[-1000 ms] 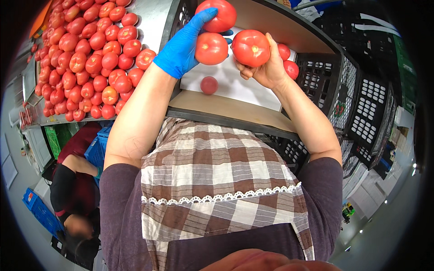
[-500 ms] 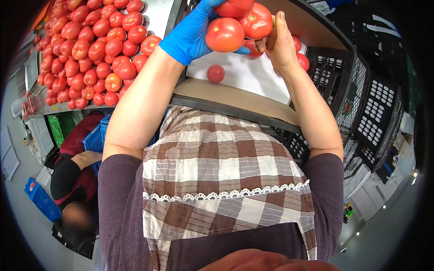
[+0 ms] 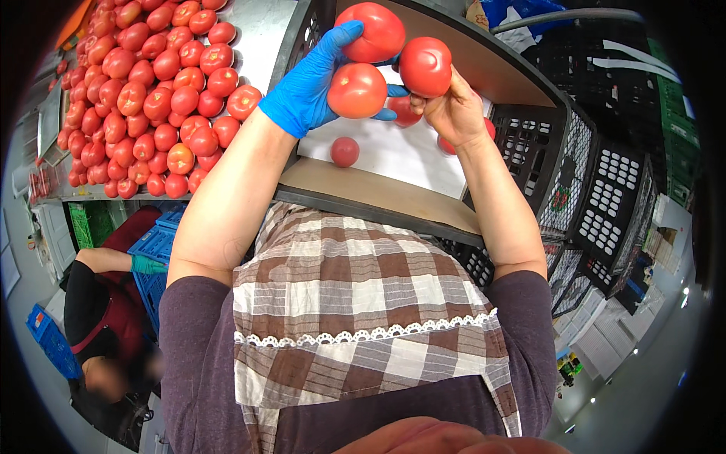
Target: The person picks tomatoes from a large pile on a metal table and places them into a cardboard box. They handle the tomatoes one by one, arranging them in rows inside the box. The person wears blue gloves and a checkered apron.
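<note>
My left hand [image 3: 314, 79], in a blue glove, holds two red tomatoes over the crate: a larger tomato [image 3: 372, 32] above and a second tomato [image 3: 357, 90] below it. Another tomato [image 3: 426, 67] is in the fingers of my bare right hand [image 3: 456, 113], close to the left hand's pair. Below both hands is a black crate [image 3: 363, 198] with brown card sides and a white bottom. On that bottom lie a small tomato [image 3: 345, 152] and several others, partly hidden behind my hands.
Many tomatoes [image 3: 157, 104] cover the table at the left. Black crates [image 3: 605, 197] stand at the right, some with mesh-like holes. A co-worker [image 3: 91, 303] with a green glove is at the lower left beside blue crates [image 3: 153, 244].
My right hand has drawn its tomato apart from the two in my left hand. Both hands sit slightly lower in view. The co-worker's gloved hand has come into sight by the blue crates.
</note>
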Available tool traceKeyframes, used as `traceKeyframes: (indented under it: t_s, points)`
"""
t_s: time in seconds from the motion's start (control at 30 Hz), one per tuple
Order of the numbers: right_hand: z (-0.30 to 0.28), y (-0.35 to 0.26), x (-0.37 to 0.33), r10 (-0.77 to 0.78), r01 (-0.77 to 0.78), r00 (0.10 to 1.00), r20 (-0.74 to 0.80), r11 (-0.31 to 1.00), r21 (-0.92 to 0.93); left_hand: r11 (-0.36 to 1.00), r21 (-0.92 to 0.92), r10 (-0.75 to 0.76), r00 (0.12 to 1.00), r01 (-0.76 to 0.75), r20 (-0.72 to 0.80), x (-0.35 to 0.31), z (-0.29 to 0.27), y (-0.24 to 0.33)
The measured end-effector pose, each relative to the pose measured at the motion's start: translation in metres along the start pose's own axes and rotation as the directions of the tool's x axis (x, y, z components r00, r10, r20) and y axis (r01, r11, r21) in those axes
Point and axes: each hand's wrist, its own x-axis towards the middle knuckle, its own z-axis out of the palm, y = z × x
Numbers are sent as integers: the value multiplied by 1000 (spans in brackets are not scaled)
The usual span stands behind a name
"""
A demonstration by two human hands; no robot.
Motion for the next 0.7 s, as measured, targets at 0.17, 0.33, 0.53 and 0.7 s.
traceKeyframes:
  t_s: [0.17, 0.33, 0.53, 0.7]
  points:
    - [3, -1, 6, 30, -29, 999, 19, 997, -66, 998, 63, 9, 999, -7, -33, 0, 4, 3]
    - [20, -2, 9, 13, -27, 998, -61, 975, -222, 970, 239, 71, 990, -40, -122, 3, 2, 0]
    - [16, 19, 19, -16, -206, 943, -331, 753, -624, 978, 203, 0, 969, 52, -248, 9, -10, 2]
    - [-5, 47, 25, -455, -150, 891, -7, -279, -948, 983, 121, 169, 938, -138, -302, 22, -22, 7]
